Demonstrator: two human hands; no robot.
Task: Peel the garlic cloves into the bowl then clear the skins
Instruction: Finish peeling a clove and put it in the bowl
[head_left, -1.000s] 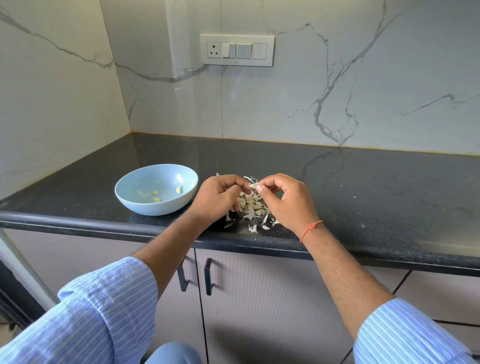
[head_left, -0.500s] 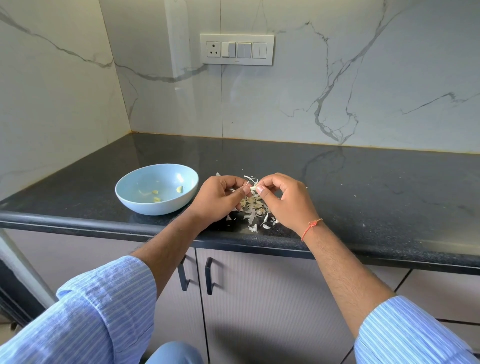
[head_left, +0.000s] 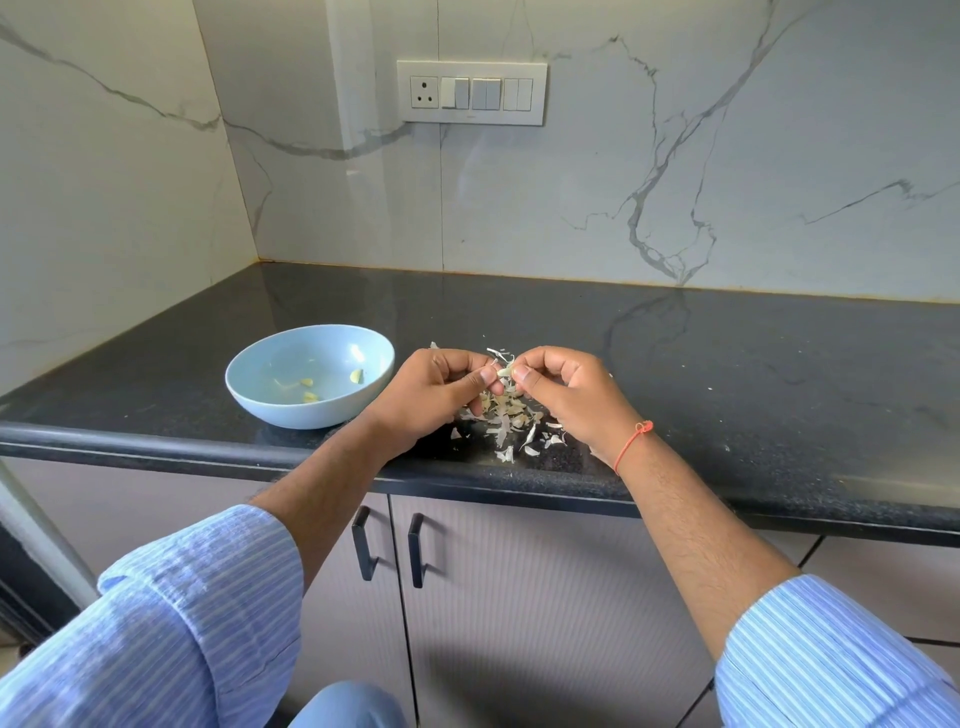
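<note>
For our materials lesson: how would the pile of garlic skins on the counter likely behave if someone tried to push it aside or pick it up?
The garlic skins look thin and curled, so probably very light and floppy. Lying as loose flakes on the glossy counter, they would likely scatter rather than slide together. Pinching would probably catch only a few.

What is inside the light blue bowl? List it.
The light blue round bowl holds a few pale yellow peeled garlic cloves and a thin sliver. Nothing covers its inside; only the part behind the near wall is hidden.

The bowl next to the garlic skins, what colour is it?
Pale blue, inside and out; the bowl shows plainly in the head view, the only one here.
</note>
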